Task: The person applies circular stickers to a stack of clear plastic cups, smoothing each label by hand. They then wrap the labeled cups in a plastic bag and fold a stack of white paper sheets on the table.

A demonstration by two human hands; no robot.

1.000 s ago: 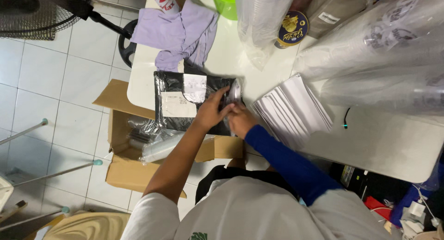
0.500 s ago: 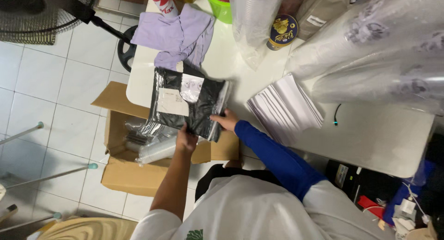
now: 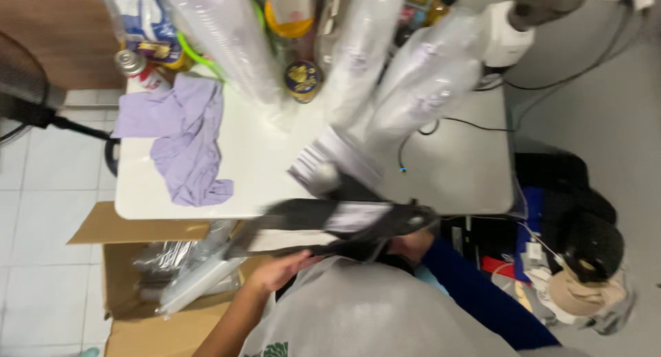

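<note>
both hands lift a dark plastic package (image 3: 330,223) edge-on off the white table (image 3: 261,171), above an open cardboard box (image 3: 144,281); left hand (image 3: 279,271) grips underneath, right hand (image 3: 413,243) closed on its far end.

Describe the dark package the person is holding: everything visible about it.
The dark package is a flat, black, glossy plastic bag with a pale label patch on its face. It is motion-blurred, held edge-on and nearly level off the white table's front edge, above the cardboard box. The left hand holds it from below; the right hand grips its right end.
</note>
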